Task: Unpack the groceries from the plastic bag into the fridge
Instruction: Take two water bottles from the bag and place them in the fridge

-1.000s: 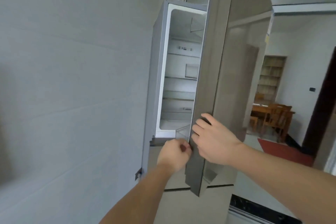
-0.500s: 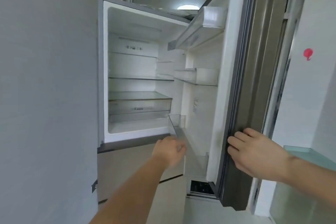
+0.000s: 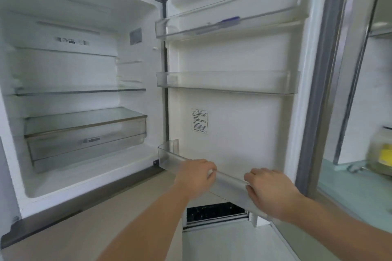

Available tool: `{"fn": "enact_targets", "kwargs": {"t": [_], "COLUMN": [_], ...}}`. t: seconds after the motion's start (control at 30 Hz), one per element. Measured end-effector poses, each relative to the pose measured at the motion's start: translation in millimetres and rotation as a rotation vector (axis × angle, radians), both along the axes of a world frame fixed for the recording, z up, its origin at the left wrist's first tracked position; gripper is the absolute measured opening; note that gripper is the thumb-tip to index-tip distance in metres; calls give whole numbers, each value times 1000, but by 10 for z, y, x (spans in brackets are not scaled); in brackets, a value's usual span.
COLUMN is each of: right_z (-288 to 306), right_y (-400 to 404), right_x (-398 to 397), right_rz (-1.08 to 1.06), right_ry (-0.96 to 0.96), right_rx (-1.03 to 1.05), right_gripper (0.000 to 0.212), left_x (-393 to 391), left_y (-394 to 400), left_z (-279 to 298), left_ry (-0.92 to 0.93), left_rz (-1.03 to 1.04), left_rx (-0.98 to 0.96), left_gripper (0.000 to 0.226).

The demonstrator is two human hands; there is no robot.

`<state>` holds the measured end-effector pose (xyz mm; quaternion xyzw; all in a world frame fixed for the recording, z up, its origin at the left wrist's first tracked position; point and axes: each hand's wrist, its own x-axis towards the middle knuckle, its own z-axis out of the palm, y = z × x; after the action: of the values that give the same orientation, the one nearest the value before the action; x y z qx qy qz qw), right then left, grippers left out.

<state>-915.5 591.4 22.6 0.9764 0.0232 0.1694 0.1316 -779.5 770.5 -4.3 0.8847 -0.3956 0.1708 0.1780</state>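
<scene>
The fridge point(image 3: 84, 82) stands open before me, its door point(image 3: 237, 112) swung fully right. My left hand point(image 3: 196, 177) and right hand point(image 3: 270, 190) both grasp the front rim of the lowest door bin point(image 3: 169, 155), fingers curled over its edge. Inside: a glass shelf point(image 3: 80, 91) above a clear drawer point(image 3: 84, 144). The plastic bag is out of view. A blurred jar point(image 3: 380, 152) sits on the pale green bench point(image 3: 356, 193) at right.

Single head-worn wide-angle view, positioned close before the open fridge point(image 3: 84, 101), facing forward and slightly downward, takes in the interior shelves at left, the door point(image 3: 244, 112) inner face at centre, both forearms entering from below.
</scene>
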Motion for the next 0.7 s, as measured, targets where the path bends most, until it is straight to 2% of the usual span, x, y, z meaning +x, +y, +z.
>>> {"fn": "enact_targets", "kwargs": {"t": [0.13,0.27,0.4,0.7], "right_z": [-74,-83,-112,-127], "right_y": [-291,-684,-1103,-1805], "right_x": [227,462,700,1266], "right_rz": [-151,-212,-226,-185], "right_ry": [14,-39,-50,-49], "right_rx": [207,154,176,298], "right_gripper": [19,27,26,27], "left_x": [286,443,599,892], "left_y": [-307,-643,-955,-1526], "left_z": [-40,-41,-15,169], "left_ry": [39,60,127,137], "left_rz": [-9,-54,-47,56], "left_rx": [-99,-130,-160,-5], "left_gripper": [25,24,22,27]}}
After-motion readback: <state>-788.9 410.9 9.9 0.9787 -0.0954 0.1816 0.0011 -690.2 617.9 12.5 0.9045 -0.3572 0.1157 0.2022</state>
